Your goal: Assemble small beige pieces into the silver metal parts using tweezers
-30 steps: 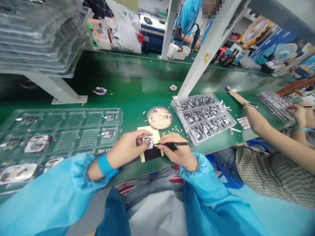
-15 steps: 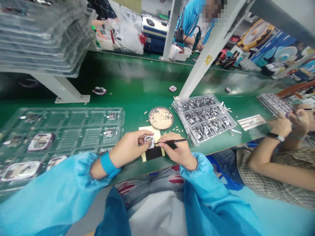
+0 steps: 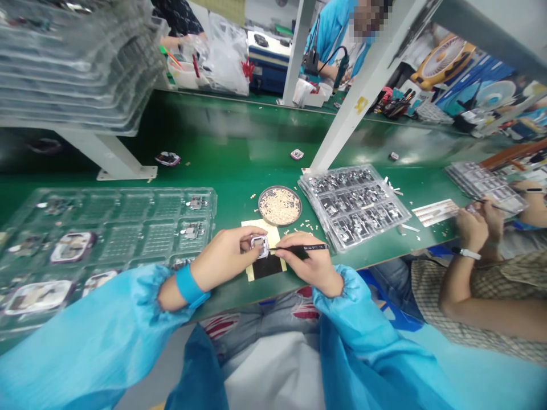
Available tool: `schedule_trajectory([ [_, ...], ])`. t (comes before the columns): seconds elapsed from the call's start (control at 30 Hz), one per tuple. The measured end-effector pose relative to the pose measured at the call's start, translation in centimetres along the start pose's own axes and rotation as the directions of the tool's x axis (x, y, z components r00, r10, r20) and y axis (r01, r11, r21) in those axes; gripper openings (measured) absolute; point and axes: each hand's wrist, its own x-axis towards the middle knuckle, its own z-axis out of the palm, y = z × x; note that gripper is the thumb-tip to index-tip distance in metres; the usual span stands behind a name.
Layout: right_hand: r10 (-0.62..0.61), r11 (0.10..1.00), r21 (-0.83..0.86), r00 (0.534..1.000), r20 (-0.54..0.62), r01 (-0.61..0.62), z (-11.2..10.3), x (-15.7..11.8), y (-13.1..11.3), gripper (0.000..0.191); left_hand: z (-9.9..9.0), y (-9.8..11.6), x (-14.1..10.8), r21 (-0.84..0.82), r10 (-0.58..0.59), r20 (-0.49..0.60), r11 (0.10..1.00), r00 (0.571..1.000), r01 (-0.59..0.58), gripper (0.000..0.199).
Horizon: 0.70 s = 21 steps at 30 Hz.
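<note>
Between the thumb and fingers of my left hand is a small white-rimmed electronic housing, held tilted toward me. My right hand pinches a pair of black tweezers, whose tip reaches the right edge of the housing. Below both hands lies a black pad on a yellow sheet. A round dish of small beige and dark pieces stands just behind them, with several loose bits scattered to its right.
At left lies a clear compartment tray with circuit parts and housings; stacked trays rise above it. Filled trays sit right of the dish. A slanted white post crosses behind. A co-worker's hands work at far right.
My hands stay nearly in place; the tweezers have rotated slightly in my right fingers. The co-worker's hands at right have shifted left and lower.
</note>
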Motion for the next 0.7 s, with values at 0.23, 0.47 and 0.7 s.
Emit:
schedule_trajectory([
  [0.23,0.1,0.988,0.117,0.994,0.033,-0.103,-0.2,0.0,0.0,0.008,0.0,0.2,0.0,-0.013,-0.005,0.008,1.0,1.0,0.006,0.036],
  [0.47,0.191,0.917,0.318,0.966,0.177,-0.239,-1.0,-0.2,-0.2,0.012,-0.1,0.1,0.0,-0.041,-0.011,0.028,0.999,1.0,0.012,0.033],
  [0.7,0.345,0.921,0.173,0.937,0.055,-0.349,-7.2,1.0,-1.7,0.042,-0.4,0.6,-0.1,-0.273,0.007,0.015,0.962,1.0,-0.002,0.032],
])
